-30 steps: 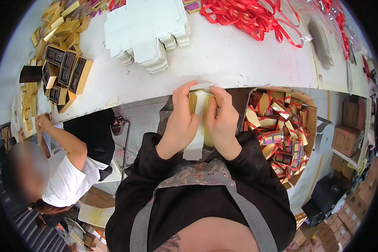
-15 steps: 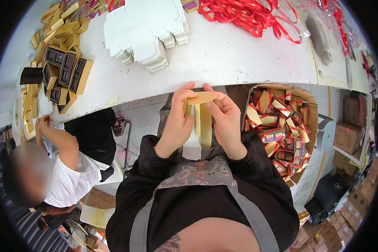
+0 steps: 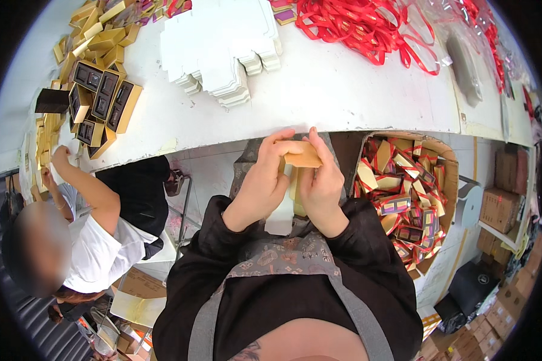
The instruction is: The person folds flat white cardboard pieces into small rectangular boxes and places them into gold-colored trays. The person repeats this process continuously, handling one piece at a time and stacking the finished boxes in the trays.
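In the head view, the left hand [image 3: 260, 183] and right hand [image 3: 324, 191], fingers curled, grip a narrow gold-and-white card box [image 3: 303, 157] near the table's [image 3: 343, 105] edge. Glossy, tangled ribbon [image 3: 367, 33] lies beside flat white card [image 3: 208, 45].

- I count one left hand [image 3: 260, 180], one right hand [image 3: 322, 188]
- one gold card flap [image 3: 303, 157]
- one white card pile [image 3: 208, 42]
- one large red ribbon heap [image 3: 364, 27]
- one carton [image 3: 453, 188]
- maybe six dark-lined boxes [image 3: 105, 94], overlapping
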{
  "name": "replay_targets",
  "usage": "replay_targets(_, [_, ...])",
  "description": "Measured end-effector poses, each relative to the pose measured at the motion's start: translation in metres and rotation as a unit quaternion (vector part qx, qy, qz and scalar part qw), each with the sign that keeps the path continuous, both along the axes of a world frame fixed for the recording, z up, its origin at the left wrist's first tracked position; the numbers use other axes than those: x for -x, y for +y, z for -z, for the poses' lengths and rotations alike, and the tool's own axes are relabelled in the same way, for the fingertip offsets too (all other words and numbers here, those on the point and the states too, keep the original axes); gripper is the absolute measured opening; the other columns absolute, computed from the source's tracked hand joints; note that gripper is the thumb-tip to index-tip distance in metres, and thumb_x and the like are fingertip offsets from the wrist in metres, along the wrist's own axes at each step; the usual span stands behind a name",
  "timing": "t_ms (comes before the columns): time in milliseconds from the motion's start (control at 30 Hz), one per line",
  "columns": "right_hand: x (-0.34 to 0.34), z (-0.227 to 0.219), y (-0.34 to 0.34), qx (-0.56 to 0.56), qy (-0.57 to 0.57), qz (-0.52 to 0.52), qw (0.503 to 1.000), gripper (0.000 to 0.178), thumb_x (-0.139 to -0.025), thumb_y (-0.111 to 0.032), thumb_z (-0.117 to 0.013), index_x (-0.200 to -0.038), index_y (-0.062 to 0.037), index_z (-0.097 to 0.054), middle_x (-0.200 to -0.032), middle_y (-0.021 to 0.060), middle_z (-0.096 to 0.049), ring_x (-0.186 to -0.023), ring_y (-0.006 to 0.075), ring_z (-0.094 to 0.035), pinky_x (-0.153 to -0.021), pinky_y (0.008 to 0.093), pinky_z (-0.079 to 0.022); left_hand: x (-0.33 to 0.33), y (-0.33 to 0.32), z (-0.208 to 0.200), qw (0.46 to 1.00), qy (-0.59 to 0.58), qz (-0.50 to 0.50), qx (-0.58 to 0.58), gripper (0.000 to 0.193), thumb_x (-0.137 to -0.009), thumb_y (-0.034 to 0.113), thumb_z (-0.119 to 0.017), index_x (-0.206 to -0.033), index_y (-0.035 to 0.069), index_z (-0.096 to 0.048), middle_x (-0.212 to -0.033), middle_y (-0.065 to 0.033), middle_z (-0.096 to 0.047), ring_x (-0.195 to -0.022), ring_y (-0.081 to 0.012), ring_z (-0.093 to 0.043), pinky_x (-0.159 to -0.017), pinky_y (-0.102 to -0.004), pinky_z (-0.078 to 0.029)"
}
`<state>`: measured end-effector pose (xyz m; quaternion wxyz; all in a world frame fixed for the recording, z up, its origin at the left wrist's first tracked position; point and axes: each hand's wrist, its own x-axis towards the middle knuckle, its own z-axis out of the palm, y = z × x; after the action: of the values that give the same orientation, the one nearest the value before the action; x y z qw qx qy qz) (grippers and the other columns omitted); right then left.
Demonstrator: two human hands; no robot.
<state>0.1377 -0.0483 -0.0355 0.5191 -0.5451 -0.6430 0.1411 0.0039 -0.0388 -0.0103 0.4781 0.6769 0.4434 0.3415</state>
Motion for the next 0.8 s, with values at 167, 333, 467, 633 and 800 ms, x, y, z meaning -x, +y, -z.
replay_targets(167, [-0.004, -0.001, 0.006, -0.036, -0.058, -0.062, 0.996, 0.040, -0.073, 0.010, -0.057, -0.112, 0.0010, -0.059, -0.104, 0.0247, -0.064, -0.086, 0.0339, -0.068, -0.069, 0.0332, -0.055, 0.001, -0.003, 0.008, 0.993, -0.090, -0.062, 0.050, 0.036, -0.088, -0.008, -0.038, -0.120, 0.007, -0.041, -0.128, -0.0133, -0.044, -0.116, -0.0215, -0.046, -0.097, -0.0308, -0.038])
replay_targets(333, [-0.005, 0.007, 0.011, 0.017, 0.081, -0.091, 0.992, 0.033, -0.080, 0.008, -0.054, -0.111, 0.0018, -0.059, -0.106, 0.0242, -0.064, -0.090, 0.0320, -0.067, -0.074, 0.0319, -0.054, 0.001, 0.002, 0.016, 0.994, -0.074, -0.075, 0.014, 0.024, -0.093, 0.001, -0.042, -0.116, 0.007, -0.044, -0.113, -0.0116, -0.051, -0.103, -0.0253, -0.054, -0.088, -0.0322, -0.043])
replay_targets(467, [0.007, -0.004, 0.000, 0.120, 0.077, -0.054, 0.988, 0.033, -0.086, 0.006, -0.049, -0.118, 0.0018, -0.054, -0.119, 0.0241, -0.058, -0.100, 0.0327, -0.064, -0.082, 0.0327, -0.052, -0.007, -0.001, 0.014, 0.988, -0.020, -0.150, 0.024, 0.026, -0.089, -0.002, -0.043, -0.113, 0.008, -0.043, -0.113, -0.0118, -0.051, -0.098, -0.0297, -0.057, -0.082, -0.0350, -0.046])
replay_targets(633, [0.002, -0.017, -0.003, 0.164, 0.145, -0.075, 0.973, 0.034, -0.087, 0.003, -0.049, -0.121, 0.0018, -0.052, -0.125, 0.0256, -0.054, -0.112, 0.0324, -0.058, -0.088, 0.0349, -0.048, -0.004, 0.001, 0.011, 0.994, 0.021, -0.104, -0.034, 0.031, -0.085, -0.006, -0.043, -0.112, 0.008, -0.043, -0.121, -0.0135, -0.049, -0.100, -0.0315, -0.057, -0.082, -0.0366, -0.047])
replay_targets(800, [-0.020, -0.021, 0.003, 0.175, 0.208, -0.220, 0.937, 0.034, -0.088, -0.006, -0.053, -0.121, 0.0027, -0.054, -0.125, 0.0276, -0.053, -0.119, 0.0375, -0.053, -0.094, 0.0380, -0.045, 0.000, 0.000, -0.007, 0.993, 0.069, -0.091, -0.020, 0.028, -0.088, -0.005, -0.042, -0.113, 0.007, -0.046, -0.121, -0.0130, -0.052, -0.095, -0.0271, -0.060, -0.082, -0.0327, -0.047])
